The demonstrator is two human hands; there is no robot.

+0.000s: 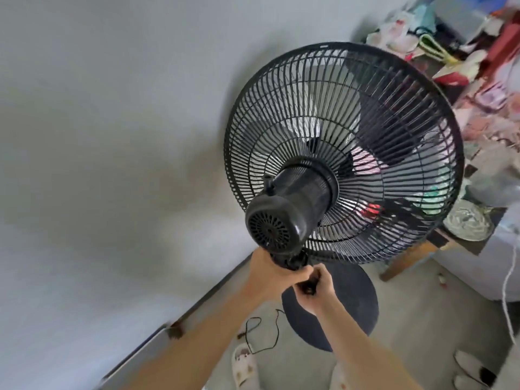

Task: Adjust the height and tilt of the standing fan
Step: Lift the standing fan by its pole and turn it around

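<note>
Fingers (296,277) of the left hand (266,273) are curling round the fan neck (292,261) just below the motor housing (274,220), while the right hand (322,291) is gripping the knob (308,289) beneath that housing.

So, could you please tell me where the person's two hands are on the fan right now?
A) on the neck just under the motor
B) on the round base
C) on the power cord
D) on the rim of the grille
A: the left hand and the right hand both grip the black neck directly below the motor.
</note>
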